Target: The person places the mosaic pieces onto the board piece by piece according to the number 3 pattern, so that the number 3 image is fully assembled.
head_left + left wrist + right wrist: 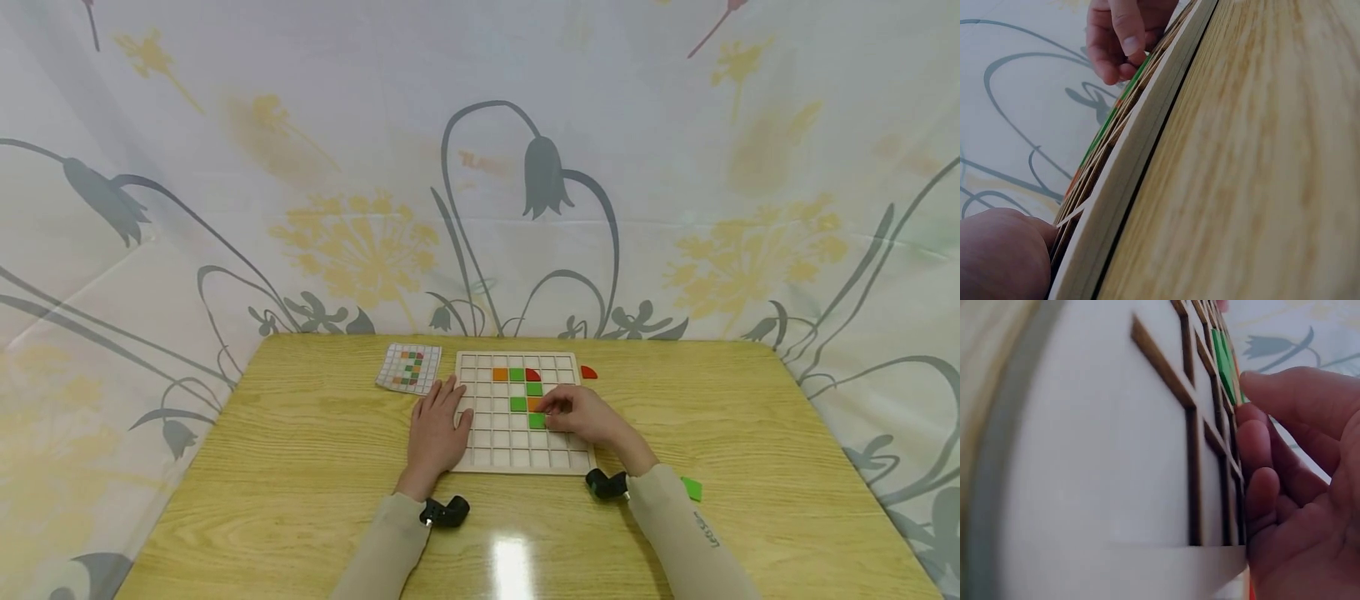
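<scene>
A square wooden grid board lies on the table with several coloured tiles in its cells. My left hand rests on the board's left edge, fingers extended. Over the board's right half, my right hand has bent fingers, their tips at an orange tile and just above a green tile. No tile shows between its thumb and fingers. Another orange tile, a green tile and a red quarter-round tile fill cells in an upper row. More green tiles show in the right wrist view.
A printed pattern card lies left of the board. One red quarter-round tile sits off the board's upper right corner. Beside the right sleeve lies a loose green tile. A flower-patterned curtain hangs behind the table.
</scene>
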A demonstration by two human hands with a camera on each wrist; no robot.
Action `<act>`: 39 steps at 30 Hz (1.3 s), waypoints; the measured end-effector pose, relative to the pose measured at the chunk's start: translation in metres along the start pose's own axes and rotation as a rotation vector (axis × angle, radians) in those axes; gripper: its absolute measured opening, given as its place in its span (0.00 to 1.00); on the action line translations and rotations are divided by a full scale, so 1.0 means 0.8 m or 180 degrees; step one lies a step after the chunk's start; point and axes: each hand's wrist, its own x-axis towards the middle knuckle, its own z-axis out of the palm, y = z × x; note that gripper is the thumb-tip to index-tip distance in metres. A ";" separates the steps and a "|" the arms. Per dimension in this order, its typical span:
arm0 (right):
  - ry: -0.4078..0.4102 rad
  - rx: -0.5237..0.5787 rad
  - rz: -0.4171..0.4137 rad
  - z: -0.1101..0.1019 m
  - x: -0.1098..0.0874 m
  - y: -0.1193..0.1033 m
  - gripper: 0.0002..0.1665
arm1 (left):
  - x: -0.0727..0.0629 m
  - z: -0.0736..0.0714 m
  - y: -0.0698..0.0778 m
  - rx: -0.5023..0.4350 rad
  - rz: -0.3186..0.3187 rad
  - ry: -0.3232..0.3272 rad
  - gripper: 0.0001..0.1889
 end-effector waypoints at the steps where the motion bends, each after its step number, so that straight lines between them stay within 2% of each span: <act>1: -0.0017 0.0011 0.0011 -0.001 0.000 0.000 0.11 | 0.000 0.000 0.000 -0.0006 0.0003 0.0002 0.24; 4: -0.0013 0.0047 0.0029 -0.005 0.001 0.003 0.11 | -0.001 -0.001 0.001 -0.0007 0.0009 0.0000 0.24; 7: 0.0102 -0.0004 0.0044 -0.004 0.009 0.028 0.10 | -0.001 -0.001 0.001 0.0002 0.0022 0.0028 0.24; 11: 0.0279 -0.0051 0.0120 -0.009 0.009 0.031 0.08 | 0.000 0.000 0.000 0.0007 0.0028 0.0061 0.24; 22: 0.1006 -0.0020 0.0330 -0.028 0.008 0.048 0.10 | 0.000 0.003 -0.003 0.0054 0.0012 0.0042 0.24; 27: 0.1247 -0.0050 0.0417 -0.038 0.011 0.058 0.13 | 0.000 0.001 -0.001 0.0011 -0.0003 0.0029 0.24; 33: 0.1336 0.0191 0.0633 -0.046 0.012 0.064 0.20 | -0.001 -0.002 0.002 0.0028 -0.0042 -0.0007 0.24; 39: 0.1130 0.0191 0.0765 -0.051 0.014 0.073 0.24 | -0.002 -0.003 0.002 -0.0015 -0.0031 0.0003 0.24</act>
